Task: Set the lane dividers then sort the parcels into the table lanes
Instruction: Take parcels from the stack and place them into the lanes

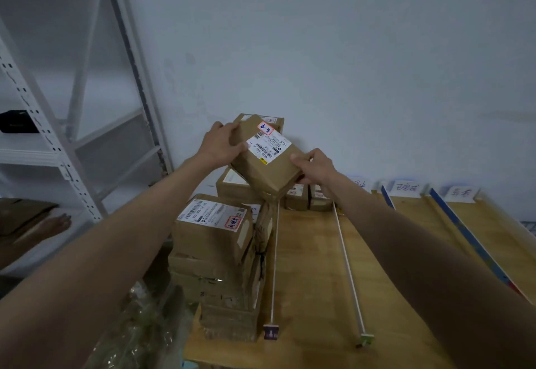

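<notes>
left hand gripping cardboard parcel far corner | right hand pinching near edge | parcel hanging tilted above stacked boxes | white divider rod lying beside stack

White metal shelving unit with perforated uprights at left, set against a plain pale wall. Black case on an upper shelf; flattened brown cardboard on a lower shelf, with a bare foot beside it. Crumpled clear plastic wrapping on the floor at lower left, between the shelving and the wooden table's near corner.
</notes>
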Demonstrator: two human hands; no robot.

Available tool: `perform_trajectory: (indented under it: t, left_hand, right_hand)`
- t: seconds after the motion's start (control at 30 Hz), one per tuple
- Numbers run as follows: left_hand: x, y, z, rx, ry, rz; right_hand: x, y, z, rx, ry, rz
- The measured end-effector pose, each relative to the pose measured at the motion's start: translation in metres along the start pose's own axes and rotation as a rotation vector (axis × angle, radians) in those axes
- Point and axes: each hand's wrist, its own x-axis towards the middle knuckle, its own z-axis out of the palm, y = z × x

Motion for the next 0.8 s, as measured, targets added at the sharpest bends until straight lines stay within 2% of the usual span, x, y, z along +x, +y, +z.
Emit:
perform_trajectory:
  t: [0.17,0.3,0.4,0.63,0.73,0.8]
  left_hand:
    - [0.009,0.027,0.006,0.008,-0.04,0.099]
    - [0.017,0.048,0.024,-0.018,-0.075,0.154]
    - [0.015,0.063,0.044,-0.029,-0.117,0.187]
    - [-0.016,0.087,0.099,0.381,-0.217,0.225]
    - [-0.035,0.101,0.123,0.436,-0.247,0.315]
    - [-0.044,0.112,0.141,0.421,-0.277,0.363]
  right_hand:
    - [-0.011,0.002,-0.034,-0.175,-0.057,-0.018]
    - [-0.024,0.009,-0.056,-0.378,0.034,-0.048]
    - [-0.033,0.022,-0.076,-0.372,0.122,-0.004]
    - [-0.079,0.085,-0.118,-0.384,0.262,0.177]
    - [-0.105,0.109,-0.134,-0.345,0.273,0.305]
    - [-0.121,0.122,-0.146,-0.355,0.306,0.325]
